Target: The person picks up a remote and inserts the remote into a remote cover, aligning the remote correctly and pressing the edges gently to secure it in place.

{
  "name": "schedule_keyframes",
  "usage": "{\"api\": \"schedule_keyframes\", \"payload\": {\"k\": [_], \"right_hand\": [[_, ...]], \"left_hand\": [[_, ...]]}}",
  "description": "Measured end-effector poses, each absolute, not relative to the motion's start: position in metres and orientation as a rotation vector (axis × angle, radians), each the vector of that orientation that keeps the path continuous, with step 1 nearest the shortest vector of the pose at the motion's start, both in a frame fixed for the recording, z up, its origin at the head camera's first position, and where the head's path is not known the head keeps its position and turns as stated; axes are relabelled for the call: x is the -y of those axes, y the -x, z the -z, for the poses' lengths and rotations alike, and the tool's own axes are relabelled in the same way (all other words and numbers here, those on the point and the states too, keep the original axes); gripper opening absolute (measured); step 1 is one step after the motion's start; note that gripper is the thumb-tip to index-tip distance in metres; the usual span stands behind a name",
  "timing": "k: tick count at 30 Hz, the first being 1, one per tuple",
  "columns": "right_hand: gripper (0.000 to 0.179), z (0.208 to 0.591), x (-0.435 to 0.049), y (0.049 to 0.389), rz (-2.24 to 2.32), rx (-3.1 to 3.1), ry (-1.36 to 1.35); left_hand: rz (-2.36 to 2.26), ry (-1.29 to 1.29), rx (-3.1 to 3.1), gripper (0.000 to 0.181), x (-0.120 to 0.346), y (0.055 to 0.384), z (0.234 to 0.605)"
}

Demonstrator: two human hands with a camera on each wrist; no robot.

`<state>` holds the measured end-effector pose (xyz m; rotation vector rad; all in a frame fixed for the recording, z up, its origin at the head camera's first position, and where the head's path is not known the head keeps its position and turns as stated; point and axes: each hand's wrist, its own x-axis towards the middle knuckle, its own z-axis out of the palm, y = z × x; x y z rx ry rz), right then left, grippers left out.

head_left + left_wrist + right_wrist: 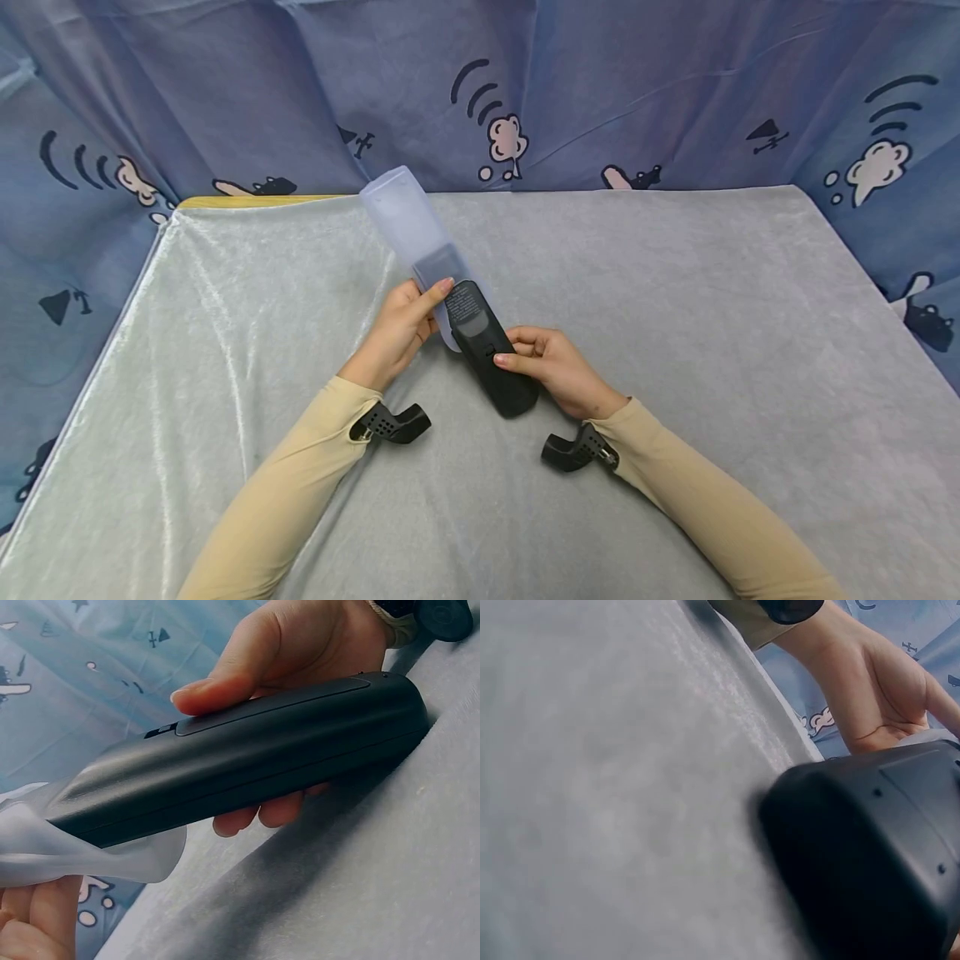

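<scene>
1. The translucent sleeve (405, 215) is pinched by the left hand (396, 327).
2. The black device (477, 332) is gripped near its lower end by the right hand (561, 368).
3. Over the grey-covered desk (712, 333), the device is held slanted – its upper end tucked inside the sleeve.

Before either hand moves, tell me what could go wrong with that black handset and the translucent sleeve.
The translucent sleeve looks rumpled at one end of the black handset in the left wrist view, so it may bunch or snag if the two are pushed together.
Only the right fingers hold the handset's lower part; should they slacken, it might slip onto the grey cloth.
</scene>
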<state>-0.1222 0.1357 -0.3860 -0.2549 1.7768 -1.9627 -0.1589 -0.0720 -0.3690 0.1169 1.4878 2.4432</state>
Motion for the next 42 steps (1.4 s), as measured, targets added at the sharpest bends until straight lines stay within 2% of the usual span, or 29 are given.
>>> {"api": "schedule_keyframes", "payload": {"k": [19, 27, 35, 42], "right_hand": [[0.024, 0.3869, -0.1342, 0.1235, 1.969, -1.777, 0.241], [0.019, 0.3858, -0.1345, 0.1246, 1.878, -1.760, 0.287], [0.036, 0.3849, -0.1364, 0.1251, 1.749, -1.775, 0.372], [0.035, 0.3855, -0.1358, 0.1236, 1.741, -1.800, 0.382]], "left_hand": [[-2.412, -0.140, -1.489, 0.014, 0.0679, 0.1579, 0.3717], [-2.425, -0.039, -1.475, 0.016, 0.0703, 0.1593, 0.3700], [-2.468, -0.028, -1.451, 0.014, 0.0749, 0.1603, 0.3676], [-2.452, -0.095, -1.466, 0.011, 0.0751, 0.1600, 0.3674]]}}
